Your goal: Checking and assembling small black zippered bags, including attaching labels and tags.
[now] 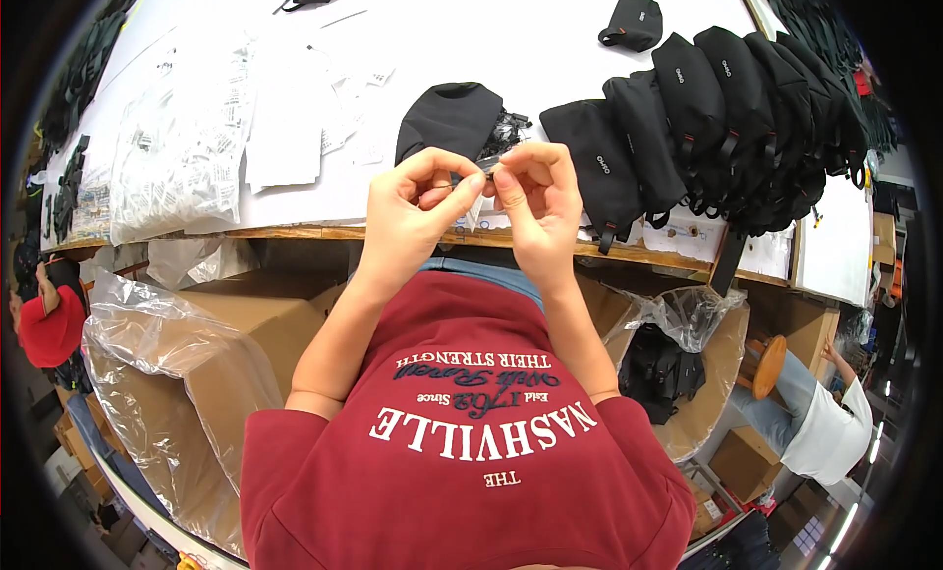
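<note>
Both my hands meet over the table's near edge, thumbs and fingertips pinched together. My left hand [417, 201] and my right hand [538, 204] are almost touching, with something small and dark between them, too small to name. A pale, translucent strip [474, 214] hangs below the fingertips; which hand has it I cannot tell. Just beyond the hands lies a black fabric pouch [448, 121]. Beside it, partly hidden by my right fingers, is a small heap of black parts [509, 133].
On the right stands a row of black pouches [678, 88]; another pouch [634, 22] lies farther back. At left are a clear bag of white labels [182, 147] and white sheets [285, 138]. Plastic-lined cartons [236, 319] flank me below the table. Another person [820, 423] is at right.
</note>
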Tool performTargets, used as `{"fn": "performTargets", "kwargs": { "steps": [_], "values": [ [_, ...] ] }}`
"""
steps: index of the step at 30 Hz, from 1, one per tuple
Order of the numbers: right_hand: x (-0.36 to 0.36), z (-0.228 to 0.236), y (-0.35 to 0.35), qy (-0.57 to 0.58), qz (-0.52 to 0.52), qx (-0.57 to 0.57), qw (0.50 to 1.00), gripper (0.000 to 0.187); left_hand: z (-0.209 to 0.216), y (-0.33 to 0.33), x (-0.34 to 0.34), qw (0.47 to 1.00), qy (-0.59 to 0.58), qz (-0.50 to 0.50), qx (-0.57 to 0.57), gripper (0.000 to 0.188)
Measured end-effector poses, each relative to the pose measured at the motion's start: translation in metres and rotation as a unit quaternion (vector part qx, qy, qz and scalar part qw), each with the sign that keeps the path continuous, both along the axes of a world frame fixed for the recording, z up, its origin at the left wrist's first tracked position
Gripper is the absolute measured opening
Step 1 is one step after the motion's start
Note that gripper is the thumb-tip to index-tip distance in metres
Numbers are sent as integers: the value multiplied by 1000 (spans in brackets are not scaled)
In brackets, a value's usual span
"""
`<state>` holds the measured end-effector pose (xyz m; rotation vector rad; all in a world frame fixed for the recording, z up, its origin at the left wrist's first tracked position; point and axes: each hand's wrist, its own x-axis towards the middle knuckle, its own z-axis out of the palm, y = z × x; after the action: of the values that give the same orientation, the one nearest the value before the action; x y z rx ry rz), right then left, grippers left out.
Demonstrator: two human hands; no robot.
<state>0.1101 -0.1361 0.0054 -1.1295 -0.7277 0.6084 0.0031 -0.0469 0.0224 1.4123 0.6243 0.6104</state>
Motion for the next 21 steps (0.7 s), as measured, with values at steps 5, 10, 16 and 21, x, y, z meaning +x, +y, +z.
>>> {"fn": "performTargets", "kwargs": {
  "steps": [5,10,16,21],
  "values": [
    [-7,-4,2,-99,-68,14,993,11,-3,-10,-1,999,-1,27,31,4],
    [13,7,-5,-82,-32,-8,996,9,2,-4,-9,999,-22,10,-47,4],
    [43,-53,-5,156,59,-244,955,20,7,12,-15,995,-80,-52,-4,4],
    [18,-70,13,383,166,-270,868,40,4,10,-24,984,-118,-132,-33,4]
  ]
}}
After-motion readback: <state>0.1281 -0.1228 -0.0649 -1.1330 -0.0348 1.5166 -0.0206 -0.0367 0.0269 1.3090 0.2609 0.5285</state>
